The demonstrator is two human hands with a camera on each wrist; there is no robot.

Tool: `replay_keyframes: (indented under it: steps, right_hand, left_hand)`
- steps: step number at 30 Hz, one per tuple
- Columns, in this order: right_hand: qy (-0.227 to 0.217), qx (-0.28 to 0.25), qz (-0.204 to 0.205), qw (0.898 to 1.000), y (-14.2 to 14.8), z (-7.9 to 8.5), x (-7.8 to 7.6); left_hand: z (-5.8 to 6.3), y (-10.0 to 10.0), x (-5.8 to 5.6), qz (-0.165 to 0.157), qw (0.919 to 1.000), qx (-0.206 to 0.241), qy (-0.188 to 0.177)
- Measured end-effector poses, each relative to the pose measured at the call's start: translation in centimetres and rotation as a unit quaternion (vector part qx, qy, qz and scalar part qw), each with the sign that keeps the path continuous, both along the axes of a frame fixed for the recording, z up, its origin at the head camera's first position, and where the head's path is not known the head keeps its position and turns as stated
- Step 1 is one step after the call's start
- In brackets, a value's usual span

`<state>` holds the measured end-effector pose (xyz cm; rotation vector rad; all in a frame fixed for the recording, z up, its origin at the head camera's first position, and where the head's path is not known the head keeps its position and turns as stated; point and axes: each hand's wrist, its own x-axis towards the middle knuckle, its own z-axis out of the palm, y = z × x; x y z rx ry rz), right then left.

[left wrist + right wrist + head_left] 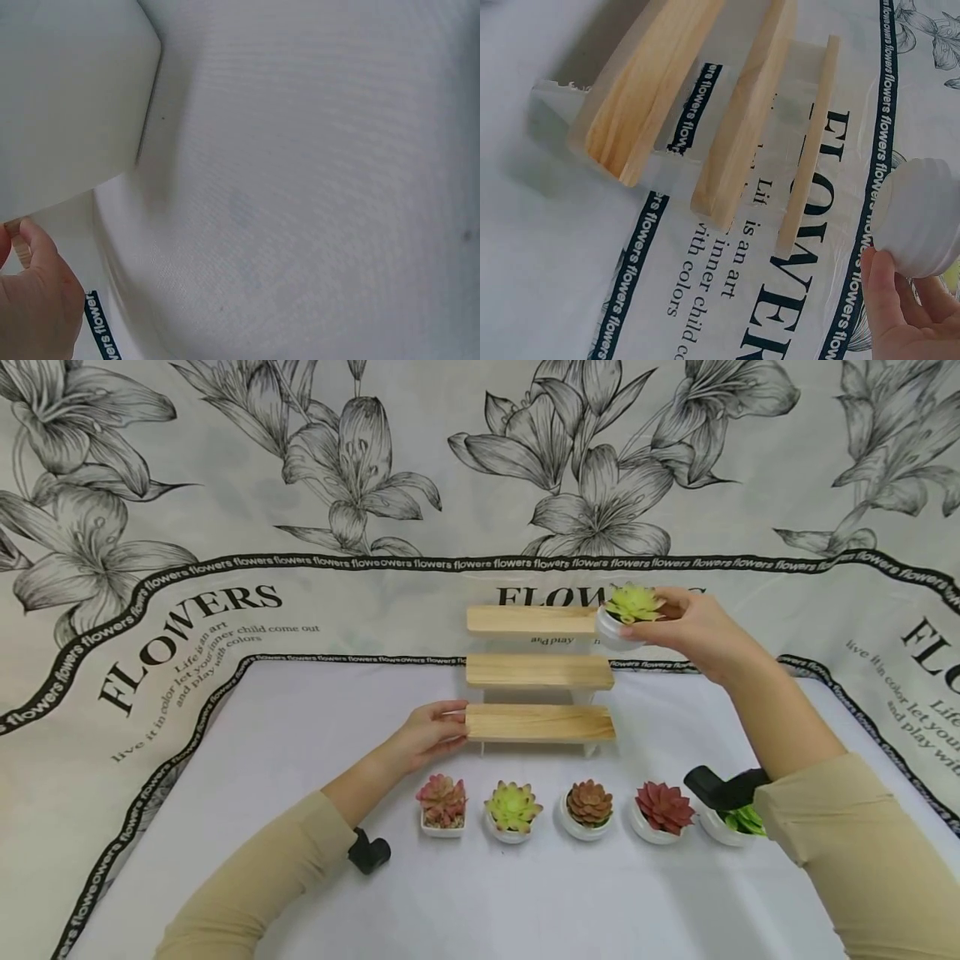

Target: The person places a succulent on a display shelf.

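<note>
A three-tiered wooden shelf (540, 723) with clear supports stands on the white cloth. My left hand (429, 737) grips the left end of its lowest board; in the left wrist view that hand (37, 307) shows at the lower left, fingers on the wood. My right hand (693, 628) holds a yellow-green succulent (633, 603) in a white round pot by the right end of the top board (532, 619). In the right wrist view the pot (919, 217) is off the boards, fingers and thumb around it. Whether it touches the top board in the head view, I cannot tell.
In front of the shelf, potted succulents stand in a row: pink (442, 802), yellow-green (513, 807), brown (589, 803), red (664, 808) and a green one (742, 820) partly hidden by the right wrist camera (723, 787). A flower-printed cloth (375, 610) hangs behind.
</note>
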<state>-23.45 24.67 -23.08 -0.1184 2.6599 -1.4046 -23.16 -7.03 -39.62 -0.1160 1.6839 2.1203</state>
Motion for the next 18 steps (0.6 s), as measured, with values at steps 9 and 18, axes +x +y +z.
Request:
replay_keyframes:
  steps: [9,18]
  right_hand:
    - [0.008,-0.038,0.016,0.999,-2.3,0.0,-1.2]
    - [0.010,-0.071,0.020,0.997,-4.4,-1.0,-2.8]
  left_hand:
    - [0.1,-0.2,-0.2,0.000,1.0000,-0.002,-0.008]
    - [0.0,-0.1,-0.2,-0.009,0.9999,0.003,-0.007]
